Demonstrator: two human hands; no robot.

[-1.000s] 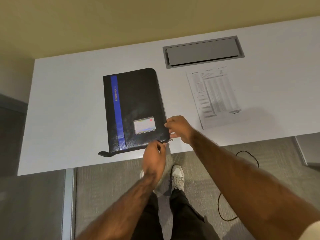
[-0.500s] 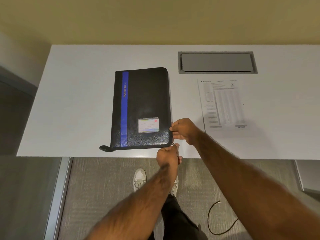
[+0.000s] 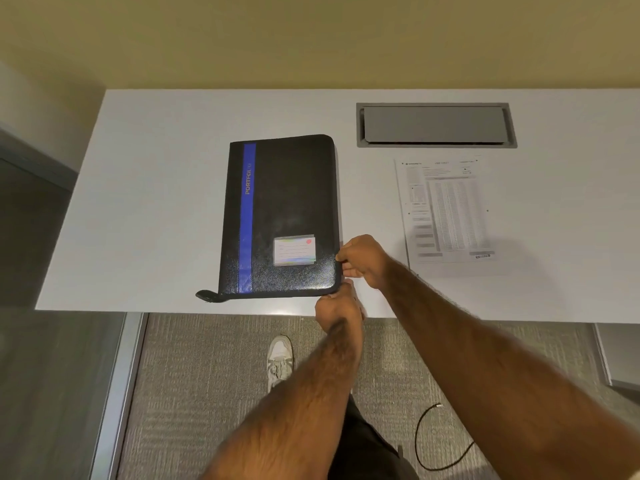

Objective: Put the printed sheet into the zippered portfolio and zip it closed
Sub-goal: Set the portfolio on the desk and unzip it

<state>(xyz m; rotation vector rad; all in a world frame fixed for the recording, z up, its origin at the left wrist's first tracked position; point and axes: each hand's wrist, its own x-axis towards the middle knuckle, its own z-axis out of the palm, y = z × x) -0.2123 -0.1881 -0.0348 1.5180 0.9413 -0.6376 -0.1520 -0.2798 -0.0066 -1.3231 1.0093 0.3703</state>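
A black zippered portfolio (image 3: 291, 209) with a blue stripe and a small label card lies closed on the white desk (image 3: 156, 202), near its front edge. The printed sheet (image 3: 446, 209) lies flat on the desk to the portfolio's right, apart from it. My right hand (image 3: 363, 258) pinches the portfolio's right edge near the front right corner. My left hand (image 3: 339, 306) is closed just below that corner, apparently on the zipper pull, which is hidden by my fingers.
A grey cable hatch (image 3: 436, 124) is set into the desk behind the sheet. Below the desk edge are carpet, my shoe (image 3: 280, 358) and a black cable (image 3: 440, 441). A grey panel (image 3: 31, 341) stands at the left.
The view has shifted so the desk looks squarer. My left hand has moved right along the front edge to the portfolio's front right corner. My right hand stays on the right edge.
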